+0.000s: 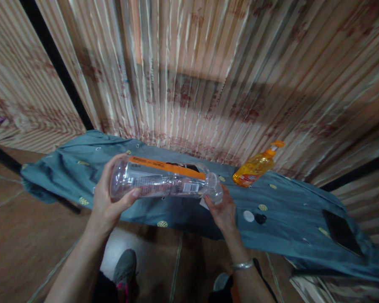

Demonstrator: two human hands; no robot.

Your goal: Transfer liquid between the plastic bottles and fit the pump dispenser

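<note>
A large clear plastic bottle (164, 182) with an orange band and a barcode on its label lies sideways in the air above the cloth-covered table. My left hand (109, 195) is closed around its base end, thumb along the near side. At the neck end, the fingers of my right hand (222, 208) are closed on a small clear plastic container (215, 189). It meets the bottle's mouth; whether the two are joined I cannot tell. Beyond my right hand, an orange pump bottle (254, 168) of yellow-orange liquid stands on the table.
A green-blue cloth with yellow patterns covers the narrow table (189, 214). A white round cap (248, 216) and a small black object (260, 218) lie right of my right hand. Farther right is a dark flat phone or tablet (342, 231). A striped curtain (189, 84) hangs behind, with black poles.
</note>
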